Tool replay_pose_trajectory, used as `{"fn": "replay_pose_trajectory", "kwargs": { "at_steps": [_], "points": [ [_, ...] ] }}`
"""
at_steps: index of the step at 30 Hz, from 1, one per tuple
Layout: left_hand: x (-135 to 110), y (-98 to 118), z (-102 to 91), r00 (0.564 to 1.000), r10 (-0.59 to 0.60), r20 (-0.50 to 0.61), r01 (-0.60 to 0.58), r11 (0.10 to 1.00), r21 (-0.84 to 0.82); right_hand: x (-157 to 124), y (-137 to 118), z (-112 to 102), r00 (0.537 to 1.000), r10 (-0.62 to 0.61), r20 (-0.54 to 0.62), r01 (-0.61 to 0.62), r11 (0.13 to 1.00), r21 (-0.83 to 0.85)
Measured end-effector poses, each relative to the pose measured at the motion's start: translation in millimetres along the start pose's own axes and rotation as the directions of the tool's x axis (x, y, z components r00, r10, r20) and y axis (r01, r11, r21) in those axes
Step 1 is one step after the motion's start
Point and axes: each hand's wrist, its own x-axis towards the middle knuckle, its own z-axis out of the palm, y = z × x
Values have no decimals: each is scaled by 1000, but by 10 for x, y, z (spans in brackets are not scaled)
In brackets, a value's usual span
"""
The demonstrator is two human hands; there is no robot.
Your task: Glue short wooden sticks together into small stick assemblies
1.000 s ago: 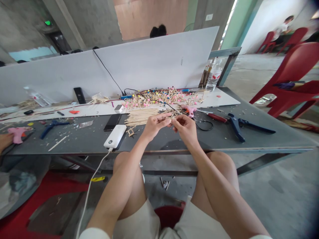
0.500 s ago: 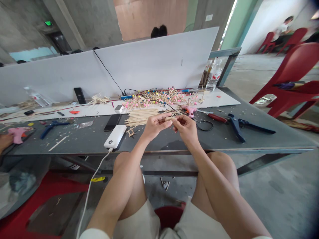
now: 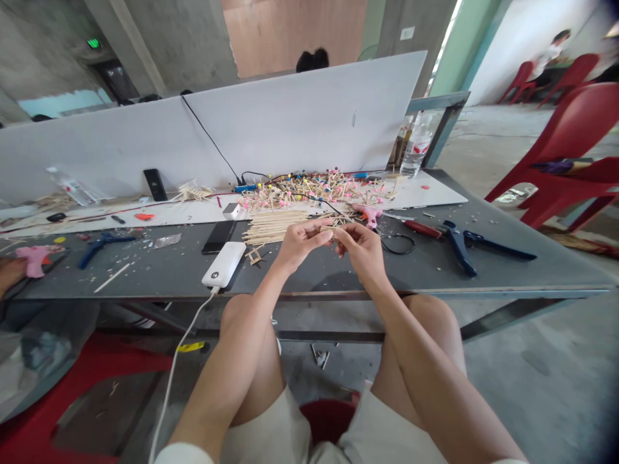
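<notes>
My left hand [image 3: 302,245] and my right hand [image 3: 358,250] meet above the table's front part, fingertips pinched together. Between them they hold a small piece made of wooden sticks [image 3: 329,229], mostly covered by the fingers. Just behind my left hand lies a row of wooden sticks [image 3: 271,227]. A small wooden stick frame [image 3: 254,255] rests on the table left of that hand. Behind my right hand sits a pink hot glue gun [image 3: 371,215], its black cable curling on the table.
A heap of sticks with coloured ball ends [image 3: 314,188] lies at the back. Blue cutters [image 3: 459,248] and a red-handled tool [image 3: 422,228] are on the right. A white power bank [image 3: 224,264] and a black phone [image 3: 217,238] lie left. Another person's hand [image 3: 10,277] holds a pink glue gun [image 3: 35,260].
My hands stay almost where they were, still pinching the small stick piece. The view has shifted very slightly.
</notes>
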Motion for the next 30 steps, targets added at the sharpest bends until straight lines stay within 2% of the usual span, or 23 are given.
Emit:
{"fn": "replay_pose_trajectory", "kwargs": {
  "at_steps": [18, 26, 30],
  "points": [
    [10, -60, -9, 1000, -4, 16, 4, 1000, 19, -1, -13, 11, 997, -39, -67, 28, 987, -161],
    [35, -102, -71, 999, 23, 37, -24, 1000, 7, -4, 12, -3, 1000, 11, -23, -10, 1000, 16],
    [34, -96, -95, 998, -3, 65, 0, 999, 45, -1, 27, -3, 999, 48, -17, -46, 996, 71]
  ]
}}
